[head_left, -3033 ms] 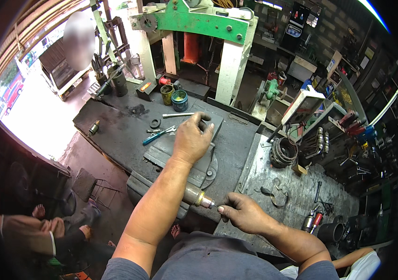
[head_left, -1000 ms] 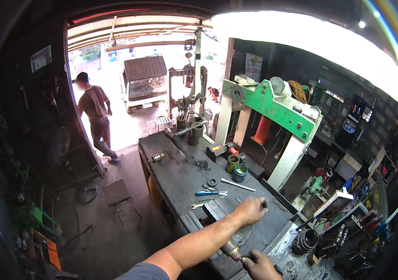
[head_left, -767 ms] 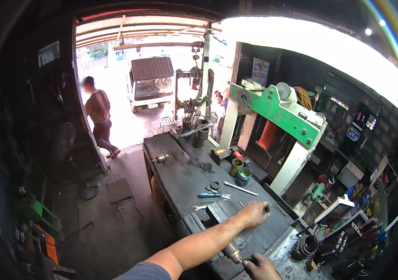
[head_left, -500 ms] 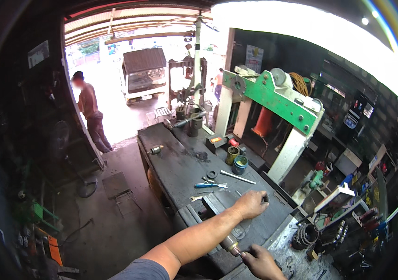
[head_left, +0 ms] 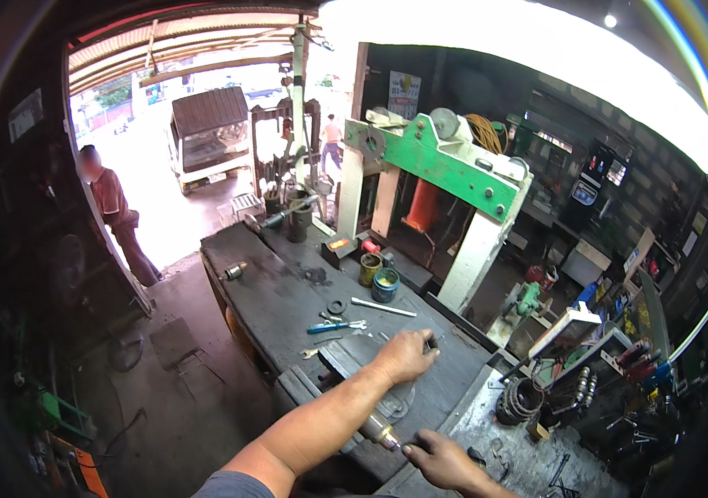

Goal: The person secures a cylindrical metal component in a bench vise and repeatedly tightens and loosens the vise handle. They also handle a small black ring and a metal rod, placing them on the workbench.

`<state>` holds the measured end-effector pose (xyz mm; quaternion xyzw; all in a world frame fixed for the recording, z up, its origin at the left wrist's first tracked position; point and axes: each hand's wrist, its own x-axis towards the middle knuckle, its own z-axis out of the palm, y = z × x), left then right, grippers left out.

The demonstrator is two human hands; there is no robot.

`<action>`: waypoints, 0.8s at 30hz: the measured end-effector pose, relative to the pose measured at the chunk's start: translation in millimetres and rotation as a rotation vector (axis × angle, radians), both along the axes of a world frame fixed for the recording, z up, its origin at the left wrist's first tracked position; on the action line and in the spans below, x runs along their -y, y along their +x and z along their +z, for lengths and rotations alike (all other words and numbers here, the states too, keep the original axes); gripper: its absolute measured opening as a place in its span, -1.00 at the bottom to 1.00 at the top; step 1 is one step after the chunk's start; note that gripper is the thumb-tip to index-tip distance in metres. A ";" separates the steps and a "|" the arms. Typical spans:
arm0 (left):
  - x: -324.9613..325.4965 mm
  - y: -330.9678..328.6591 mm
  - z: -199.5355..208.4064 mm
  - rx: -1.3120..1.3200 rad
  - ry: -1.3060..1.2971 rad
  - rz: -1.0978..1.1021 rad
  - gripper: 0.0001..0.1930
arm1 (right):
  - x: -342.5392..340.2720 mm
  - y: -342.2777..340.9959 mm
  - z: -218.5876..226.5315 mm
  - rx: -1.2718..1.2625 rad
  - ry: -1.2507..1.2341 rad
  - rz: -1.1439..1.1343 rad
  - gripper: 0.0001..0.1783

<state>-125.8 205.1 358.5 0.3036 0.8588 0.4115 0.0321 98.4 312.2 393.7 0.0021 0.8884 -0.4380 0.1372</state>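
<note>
A bench vise (head_left: 344, 355) sits at the near edge of the dark workbench, with my left forearm stretched across it. My left hand (head_left: 408, 357) is beyond the vise, its fingers curled closed; what they hold, if anything, is hidden. Below the forearm, a metal cylinder (head_left: 377, 430) with a brassy collar and narrow tip sticks out toward me, its other end covered by the arm. At that tip my right hand (head_left: 445, 461) is closed in a pinch between thumb and forefinger, and what is between them is too small to name.
Blue-handled pliers (head_left: 335, 327), a metal rod (head_left: 383, 307), a black ring (head_left: 336, 307) and a blue open tin (head_left: 384, 285) lie past the vise. Behind stands a green-beamed press (head_left: 428, 166). Bearing rings (head_left: 520, 404) rest at right. A person (head_left: 117, 207) stands by the doorway.
My view has swung to the right, so the bench and press appear further left. Both hands keep about the same places at the vise and the cylinder's tip.
</note>
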 end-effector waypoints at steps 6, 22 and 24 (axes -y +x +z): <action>-2.3 0.3 -0.4 -0.021 0.003 0.019 -0.64 | -5.1 0.4 -5.2 0.007 0.036 0.007 -0.66; -5.2 0.5 3.6 0.082 0.041 -0.004 -0.70 | -0.5 0.6 5.2 0.084 -0.040 -0.037 -0.72; -5.3 -0.1 1.9 0.076 0.030 -0.012 -0.71 | 1.3 2.5 4.7 0.091 -0.024 -0.043 -0.73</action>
